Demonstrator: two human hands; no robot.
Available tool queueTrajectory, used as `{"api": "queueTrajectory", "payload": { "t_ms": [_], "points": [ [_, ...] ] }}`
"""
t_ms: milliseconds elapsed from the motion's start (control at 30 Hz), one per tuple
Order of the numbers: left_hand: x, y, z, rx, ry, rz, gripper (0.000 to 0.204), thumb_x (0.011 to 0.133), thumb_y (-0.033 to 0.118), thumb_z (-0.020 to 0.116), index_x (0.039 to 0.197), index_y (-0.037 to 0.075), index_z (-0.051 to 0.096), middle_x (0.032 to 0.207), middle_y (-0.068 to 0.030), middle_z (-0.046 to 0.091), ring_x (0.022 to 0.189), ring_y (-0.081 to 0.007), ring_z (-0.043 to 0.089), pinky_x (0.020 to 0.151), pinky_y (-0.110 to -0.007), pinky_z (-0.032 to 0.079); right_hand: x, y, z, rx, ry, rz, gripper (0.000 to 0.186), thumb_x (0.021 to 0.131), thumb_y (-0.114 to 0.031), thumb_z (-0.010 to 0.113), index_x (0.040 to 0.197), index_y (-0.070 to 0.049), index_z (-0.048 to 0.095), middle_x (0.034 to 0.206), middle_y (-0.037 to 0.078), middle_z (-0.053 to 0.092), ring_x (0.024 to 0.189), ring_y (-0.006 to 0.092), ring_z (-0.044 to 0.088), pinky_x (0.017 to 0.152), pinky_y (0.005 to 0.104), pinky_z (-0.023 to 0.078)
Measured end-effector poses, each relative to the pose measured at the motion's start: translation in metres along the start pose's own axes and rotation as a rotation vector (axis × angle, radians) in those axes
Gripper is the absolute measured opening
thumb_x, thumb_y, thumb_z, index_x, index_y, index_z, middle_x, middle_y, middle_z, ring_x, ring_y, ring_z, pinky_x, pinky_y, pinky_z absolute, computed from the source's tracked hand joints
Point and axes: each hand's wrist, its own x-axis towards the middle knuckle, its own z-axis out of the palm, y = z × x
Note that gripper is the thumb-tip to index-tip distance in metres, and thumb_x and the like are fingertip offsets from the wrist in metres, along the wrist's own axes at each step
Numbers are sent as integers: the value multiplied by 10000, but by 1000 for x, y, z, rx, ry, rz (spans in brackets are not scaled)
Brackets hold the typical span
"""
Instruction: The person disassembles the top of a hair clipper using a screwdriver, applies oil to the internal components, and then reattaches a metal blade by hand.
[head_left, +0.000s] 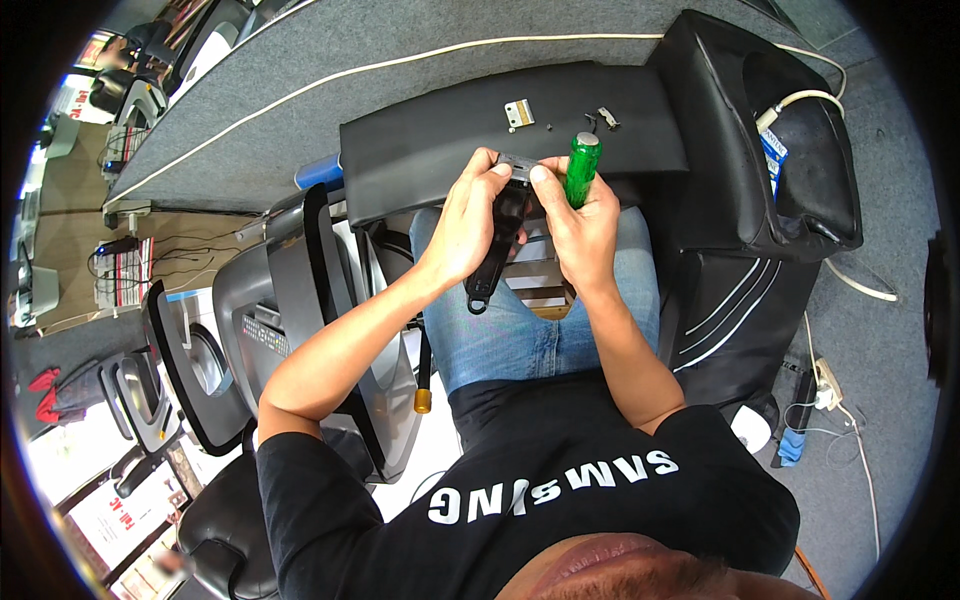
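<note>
My left hand [460,225] grips a black hair clipper [492,255], its thumb on the metal head [515,166] at the top and its looped end pointing down over my lap. My right hand [582,228] holds a green screwdriver handle [582,165] upright, with its thumb pressed on the clipper head. Beyond my hands, on the black padded bench [430,165], lie a detached blade plate [518,113], a small metal part [606,118] and tiny bits that look like screws.
A black padded basin chair [690,160] with a hose [808,95] stands at the right. Equipment with a dark frame [260,310] is at my left. Cables, a power strip [827,383] and a grey carpeted surface [290,80] surround them. A blurred person [135,45] appears at the upper left.
</note>
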Motion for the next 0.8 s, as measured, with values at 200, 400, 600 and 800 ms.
{"api": "queueTrajectory", "payload": {
  "t_ms": [200, 400, 600, 800],
  "points": [
    [3, -6, -5, -24, -31, -12, 262, 1031, 275, 379, 1172, 64, 448, 917, -125, 665, 655, -205, 677, 549, -322, 568, 1, 14, -2, -14, 44, -10, 159, 1013, -125, 717, 1047, 29, 689, 818, 19, 698, 700, 65, 643, 615, 240, 522],
    [2, -2, -3, -27, -17, -37, 261, 1022, 270, 387, 1161, 59, 453, 920, -126, 658, 659, -205, 675, 548, -328, 563, 2, 9, 0, -76, 47, -72, 160, 1000, -123, 736, 1049, 23, 694, 813, 15, 701, 697, 54, 630, 616, 235, 513],
    [1, -2, -2, 22, -10, 4, 259, 1040, 254, 379, 1174, 48, 461, 910, -120, 648, 669, -189, 671, 558, -318, 560, 2, 11, -4, -102, 23, -96, 163, 997, -141, 747, 1033, 9, 694, 776, 1, 687, 688, 38, 610, 604, 229, 502],
    [-4, -2, 3, 82, 62, 130, 225, 1053, 178, 436, 1170, -3, 501, 848, -120, 644, 651, -160, 640, 597, -329, 541, -3, -2, -1, -115, -8, -146, 187, 1001, -162, 749, 1028, 11, 685, 762, 0, 676, 670, 43, 608, 591, 239, 515]
  ]
}}
